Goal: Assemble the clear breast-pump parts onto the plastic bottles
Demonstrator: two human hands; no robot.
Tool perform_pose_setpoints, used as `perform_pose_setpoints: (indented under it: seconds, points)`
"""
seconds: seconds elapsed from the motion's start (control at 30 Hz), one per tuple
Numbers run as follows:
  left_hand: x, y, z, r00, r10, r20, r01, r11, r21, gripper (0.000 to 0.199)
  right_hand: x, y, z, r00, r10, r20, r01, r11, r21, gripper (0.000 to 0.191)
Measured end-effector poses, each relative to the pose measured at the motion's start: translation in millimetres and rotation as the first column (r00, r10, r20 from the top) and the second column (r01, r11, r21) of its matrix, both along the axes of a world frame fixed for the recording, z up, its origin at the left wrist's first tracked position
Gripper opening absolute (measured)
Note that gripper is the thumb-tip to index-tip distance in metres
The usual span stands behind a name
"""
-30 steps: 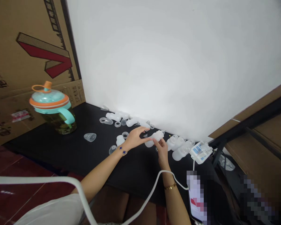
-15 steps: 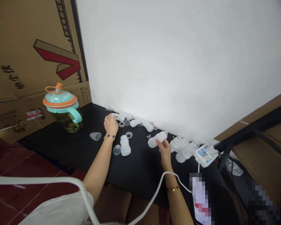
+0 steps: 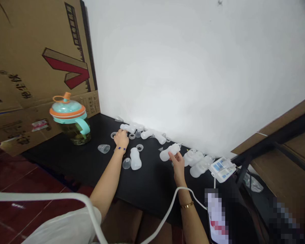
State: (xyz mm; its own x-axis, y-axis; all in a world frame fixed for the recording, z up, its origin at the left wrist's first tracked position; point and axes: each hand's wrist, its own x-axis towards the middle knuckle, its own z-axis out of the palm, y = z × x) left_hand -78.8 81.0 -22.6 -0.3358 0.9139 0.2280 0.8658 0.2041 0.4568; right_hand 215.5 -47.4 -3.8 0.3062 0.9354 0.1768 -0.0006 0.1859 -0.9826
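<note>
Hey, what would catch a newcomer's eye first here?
Probably the orange-and-turquoise mug, at the left end of the dark table, beside the cardboard. Next, the right hand, holding a white bottle just right of centre, and the left hand, beside a translucent ring.

The left grip (image 3: 121, 139) presents its back, with fingertips mostly hidden; whether anything is held there cannot be told. The right grip (image 3: 178, 164) covers part of the bottle (image 3: 165, 155). Markings on the blue-and-white case (image 3: 222, 168) are too small to read. Pixelation obscures much of the phone (image 3: 216, 213), cropped below. The cardboard box (image 3: 33, 64) and white cable (image 3: 40, 196) extend beyond the left edge.
</note>
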Motion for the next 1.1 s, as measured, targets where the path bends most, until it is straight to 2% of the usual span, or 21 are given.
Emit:
perform_pose_setpoints:
  seconds: [0.27,0.43,0.53,0.63,0.73,0.8,0.87,0.93,0.97,1.0,1.03,1.1]
  points:
    - [5,-3,4.2,1.0,-0.015,-0.013,0.014,0.997,-0.075,0.045,0,1,0.5,1.0,0.002,-0.01,-0.002,1.0,-0.002,0.039]
    - [7,-5,7.4,0.996,0.084,0.019,-0.08,0.986,-0.147,0.04,-1,0,1.2,1.0,0.007,-0.008,-0.007,1.0,-0.009,0.041]
    - [7,-7,11.2,0.996,0.085,0.03,-0.079,0.985,-0.154,0.037,-1,0,1.6,1.0,0.014,-0.015,-0.014,1.0,-0.015,0.044]
    - [10,-9,16.0,0.999,0.042,0.025,-0.04,0.996,-0.084,0.036,-1,1,-0.1,1.0,0.016,-0.023,-0.016,1.0,-0.008,0.045]
    - [15,-12,20.9,1.0,-0.001,0.016,0.0,0.998,0.064,0.04,-1,1,-0.9,0.999,0.016,-0.037,-0.016,1.0,-0.008,0.043]
    - [20,-13,23.8,0.997,-0.053,0.052,0.042,0.98,0.196,0.043,-2,0,0.3,0.998,0.018,-0.055,-0.019,1.0,-0.018,0.042]
    - [25,-12,26.1,0.979,-0.137,0.151,0.087,0.95,0.3,0.045,-2,-1,2.3,0.996,0.03,-0.088,-0.033,0.999,-0.033,0.042]
    - [32,-11,27.8,0.907,-0.255,0.336,0.135,0.93,0.341,0.046,-3,-4,4.1,0.989,0.051,-0.139,-0.06,0.997,-0.056,0.043]
    - [37,-11,28.4,0.831,-0.316,0.457,0.164,0.925,0.341,0.046,-3,-4,4.6,0.983,0.064,-0.173,-0.077,0.995,-0.068,0.043]
    - [42,-11,29.0,0.717,-0.377,0.587,0.203,0.918,0.342,0.045,-3,-5,4.8,0.974,0.081,-0.211,-0.099,0.992,-0.077,0.044]
    - [47,-11,29.4,0.569,-0.411,0.712,0.238,0.911,0.335,0.046,-3,-5,4.8,0.962,0.102,-0.254,-0.126,0.989,-0.081,0.044]
    - [59,-14,30.3,0.27,-0.412,0.87,0.33,0.889,0.318,0.047,-4,-5,4.4,0.927,0.152,-0.343,-0.189,0.979,-0.077,0.045]
